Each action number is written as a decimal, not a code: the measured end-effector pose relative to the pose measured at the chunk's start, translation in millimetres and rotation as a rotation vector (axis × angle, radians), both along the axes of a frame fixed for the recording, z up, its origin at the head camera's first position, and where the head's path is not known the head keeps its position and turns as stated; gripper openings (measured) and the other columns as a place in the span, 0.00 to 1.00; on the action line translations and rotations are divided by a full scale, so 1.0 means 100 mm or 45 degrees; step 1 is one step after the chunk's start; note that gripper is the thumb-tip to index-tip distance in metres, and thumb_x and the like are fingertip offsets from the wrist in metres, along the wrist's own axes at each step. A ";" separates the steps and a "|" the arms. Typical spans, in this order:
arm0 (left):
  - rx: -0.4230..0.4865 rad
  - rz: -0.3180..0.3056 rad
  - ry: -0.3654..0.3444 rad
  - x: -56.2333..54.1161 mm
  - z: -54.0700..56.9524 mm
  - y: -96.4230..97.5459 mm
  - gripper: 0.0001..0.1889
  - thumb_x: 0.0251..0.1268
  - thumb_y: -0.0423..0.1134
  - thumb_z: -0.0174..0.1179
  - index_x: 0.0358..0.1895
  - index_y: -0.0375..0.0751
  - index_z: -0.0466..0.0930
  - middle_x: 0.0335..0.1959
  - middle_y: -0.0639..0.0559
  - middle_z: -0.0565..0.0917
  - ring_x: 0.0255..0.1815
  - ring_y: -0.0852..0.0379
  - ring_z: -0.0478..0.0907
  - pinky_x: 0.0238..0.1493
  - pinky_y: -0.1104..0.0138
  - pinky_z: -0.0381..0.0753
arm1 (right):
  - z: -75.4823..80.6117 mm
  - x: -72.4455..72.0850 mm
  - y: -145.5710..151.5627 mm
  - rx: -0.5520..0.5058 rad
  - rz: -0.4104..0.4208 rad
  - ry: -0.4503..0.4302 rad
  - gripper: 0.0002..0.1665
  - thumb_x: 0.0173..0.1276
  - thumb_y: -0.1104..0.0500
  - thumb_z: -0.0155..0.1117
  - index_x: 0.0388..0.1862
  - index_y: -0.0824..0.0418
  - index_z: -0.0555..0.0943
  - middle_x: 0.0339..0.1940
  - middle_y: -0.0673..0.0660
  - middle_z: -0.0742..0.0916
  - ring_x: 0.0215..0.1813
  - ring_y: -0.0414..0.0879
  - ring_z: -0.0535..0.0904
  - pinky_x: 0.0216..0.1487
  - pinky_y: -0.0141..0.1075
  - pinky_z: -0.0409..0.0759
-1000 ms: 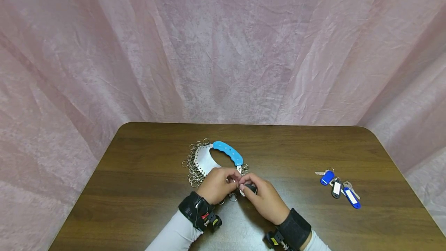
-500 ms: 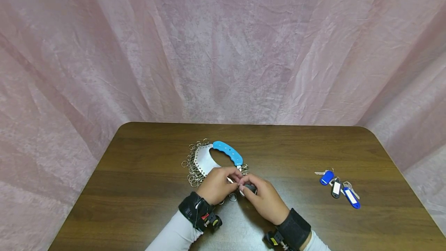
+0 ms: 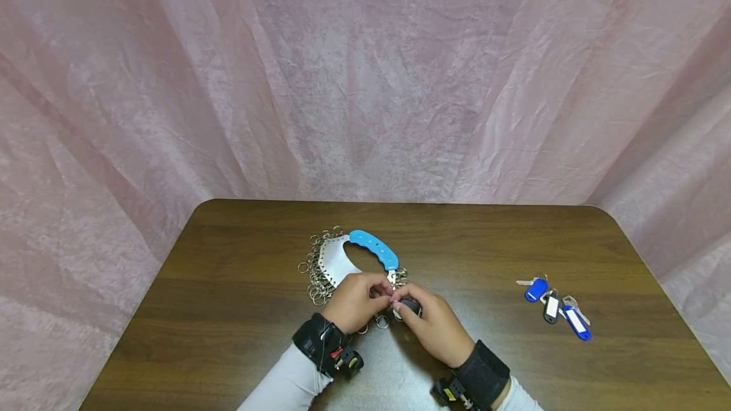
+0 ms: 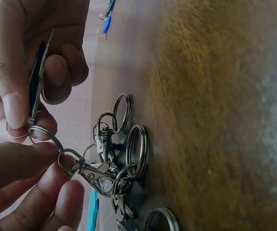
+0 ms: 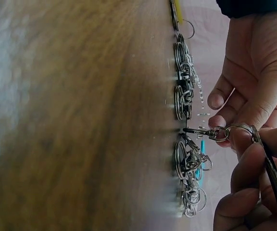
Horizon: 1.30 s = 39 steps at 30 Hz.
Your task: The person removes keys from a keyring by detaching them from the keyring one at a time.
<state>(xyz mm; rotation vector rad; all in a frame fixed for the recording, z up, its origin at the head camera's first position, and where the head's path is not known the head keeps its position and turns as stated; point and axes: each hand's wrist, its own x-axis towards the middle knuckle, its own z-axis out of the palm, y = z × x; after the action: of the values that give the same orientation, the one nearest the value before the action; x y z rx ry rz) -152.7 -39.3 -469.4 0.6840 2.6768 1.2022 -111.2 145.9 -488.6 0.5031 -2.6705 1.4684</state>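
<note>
In the head view my left hand (image 3: 356, 300) and right hand (image 3: 431, 322) meet fingertip to fingertip at the near end of a white metal key-holder plate (image 3: 337, 262) with a blue handle (image 3: 374, 247). My left thumb and fingers pinch a split key ring (image 4: 49, 134), which hangs from a swivel clasp (image 4: 93, 173) in the left wrist view. A key (image 4: 41, 82) and its black key tag (image 5: 275, 183) are held between my right thumb and fingers, right against that ring. The ring's far part is hidden by fingertips.
Several other clasps with split rings (image 5: 184, 101) fringe the plate's edge. To the right on the wooden table (image 3: 257, 221) lie keys with two blue tags, one a long blue tag (image 3: 577, 323), and a black tag (image 3: 551, 308). A pink curtain (image 3: 365, 81) hangs behind.
My fingertips shift slightly at the ring, and the black tag turns a little in my right hand. The plate and the keys on the right stay put.
</note>
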 end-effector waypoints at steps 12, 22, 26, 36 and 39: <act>-0.013 0.007 0.010 -0.01 0.00 0.00 0.03 0.60 0.32 0.68 0.33 0.44 0.85 0.30 0.57 0.88 0.32 0.67 0.81 0.37 0.74 0.78 | -0.01 -0.01 0.01 -0.052 -0.051 -0.073 0.06 0.72 0.60 0.64 0.43 0.49 0.80 0.36 0.45 0.88 0.41 0.36 0.82 0.47 0.32 0.79; -0.020 -0.016 0.025 -0.01 0.02 -0.01 0.02 0.59 0.32 0.67 0.33 0.43 0.85 0.30 0.57 0.88 0.32 0.67 0.81 0.37 0.73 0.77 | 0.02 0.00 0.01 -0.049 -0.069 -0.161 0.03 0.76 0.58 0.60 0.45 0.51 0.79 0.31 0.46 0.84 0.32 0.34 0.77 0.41 0.31 0.75; -0.026 -0.014 0.039 -0.01 0.00 -0.01 0.02 0.58 0.32 0.67 0.34 0.43 0.85 0.30 0.57 0.87 0.32 0.67 0.80 0.37 0.73 0.78 | 0.03 0.01 0.00 -0.059 -0.070 -0.176 0.03 0.76 0.58 0.59 0.45 0.51 0.79 0.32 0.47 0.84 0.31 0.34 0.76 0.40 0.30 0.75; -0.058 -0.013 0.087 0.00 -0.02 0.01 0.05 0.59 0.32 0.68 0.32 0.47 0.83 0.29 0.58 0.87 0.31 0.68 0.80 0.36 0.74 0.77 | 0.03 0.01 -0.01 -0.096 -0.042 -0.192 0.03 0.77 0.58 0.58 0.46 0.53 0.78 0.36 0.50 0.87 0.33 0.35 0.78 0.40 0.30 0.77; -0.063 -0.025 0.115 0.00 -0.02 0.01 0.05 0.59 0.32 0.68 0.31 0.48 0.83 0.29 0.57 0.88 0.32 0.67 0.81 0.36 0.73 0.78 | 0.04 0.02 -0.01 -0.104 -0.041 -0.203 0.03 0.77 0.58 0.58 0.46 0.53 0.78 0.36 0.50 0.87 0.33 0.36 0.78 0.40 0.30 0.77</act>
<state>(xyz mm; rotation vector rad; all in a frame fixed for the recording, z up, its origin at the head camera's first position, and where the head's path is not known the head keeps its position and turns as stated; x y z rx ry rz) -153.0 -38.5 -471.6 0.7730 2.7556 1.1222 -109.7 144.9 -484.8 0.3501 -2.7063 1.6671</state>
